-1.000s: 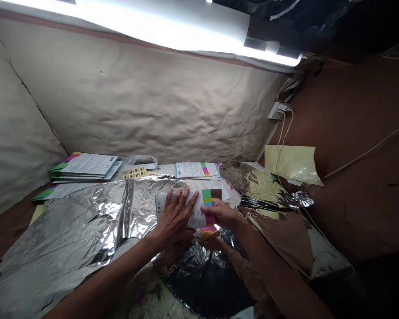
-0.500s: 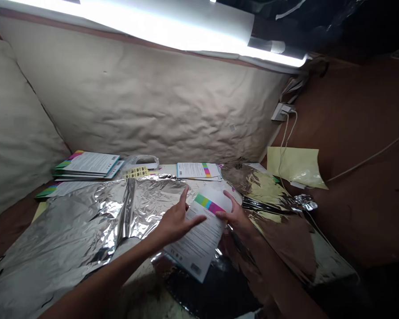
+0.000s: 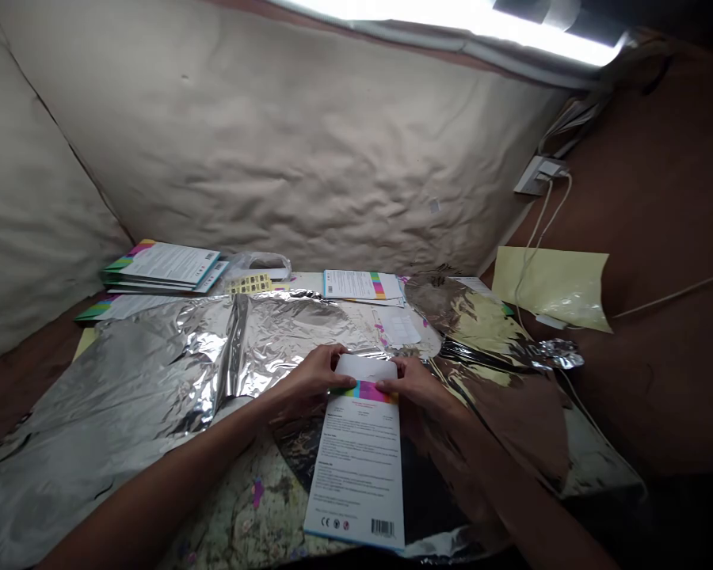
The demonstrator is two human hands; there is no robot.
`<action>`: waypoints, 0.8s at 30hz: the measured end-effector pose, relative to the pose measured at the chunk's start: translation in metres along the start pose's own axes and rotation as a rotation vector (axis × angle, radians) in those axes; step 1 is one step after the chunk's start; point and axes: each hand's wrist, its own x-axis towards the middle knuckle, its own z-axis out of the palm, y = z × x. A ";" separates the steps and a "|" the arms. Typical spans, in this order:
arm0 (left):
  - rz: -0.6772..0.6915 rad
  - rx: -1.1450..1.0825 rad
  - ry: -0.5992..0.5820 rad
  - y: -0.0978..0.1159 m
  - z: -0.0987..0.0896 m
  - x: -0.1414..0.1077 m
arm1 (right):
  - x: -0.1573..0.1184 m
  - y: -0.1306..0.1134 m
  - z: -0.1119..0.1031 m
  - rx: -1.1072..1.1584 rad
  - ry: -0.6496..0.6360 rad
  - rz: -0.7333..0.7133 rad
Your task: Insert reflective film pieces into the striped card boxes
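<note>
White, colour-striped printed packet [image 3: 362, 459] extends toward me over dark glossy sheeting [image 3: 431, 483]; my left hand [image 3: 316, 372] and right hand [image 3: 421, 385] pinch its far end; I'd keep 2 thumbs level, pressing evenly to avoid creases.

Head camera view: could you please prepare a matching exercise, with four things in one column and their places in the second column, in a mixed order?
Things
1. white printed packet with a multicoloured band
2. long white glowing lamp
3. white rectangular wall socket
4. plain pale-yellow sheet

Places
A. near the corner of the cream wall and brown wall
B. below the socket
C. held by the left hand and right hand
D. along the top edge

Pairs: 1-C, 2-D, 3-A, 4-B
</note>
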 end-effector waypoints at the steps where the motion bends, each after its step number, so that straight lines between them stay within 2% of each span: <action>1: 0.007 0.069 0.022 0.001 0.001 0.000 | 0.000 0.001 0.000 -0.061 0.007 -0.004; 4: -0.014 0.367 0.071 0.006 0.002 -0.003 | 0.000 -0.003 0.002 -0.330 0.056 -0.026; 7: -0.038 0.519 0.116 0.011 0.003 -0.006 | 0.001 -0.010 0.007 -0.617 0.099 -0.032; 9: 0.023 0.591 0.104 0.011 0.005 -0.008 | 0.001 -0.013 0.010 -0.749 0.099 -0.070; 12: 0.154 0.687 0.032 0.008 0.010 -0.008 | -0.001 -0.009 0.014 -0.897 0.092 -0.205; 15: 0.223 0.764 -0.010 0.006 0.015 -0.009 | -0.012 0.001 0.017 -0.995 0.112 -0.399; 17: 0.246 0.809 -0.023 0.007 0.016 -0.010 | -0.024 0.006 0.020 -1.025 0.196 -0.538; 19: 0.253 0.814 -0.027 0.008 0.017 -0.012 | -0.037 0.008 0.024 -1.011 0.287 -0.615; 21: 0.237 0.797 -0.021 0.009 0.018 -0.012 | -0.046 0.007 0.028 -0.981 0.321 -0.614; 24: 0.171 0.784 -0.006 0.009 0.020 -0.012 | -0.042 0.004 0.029 -0.967 0.289 -0.540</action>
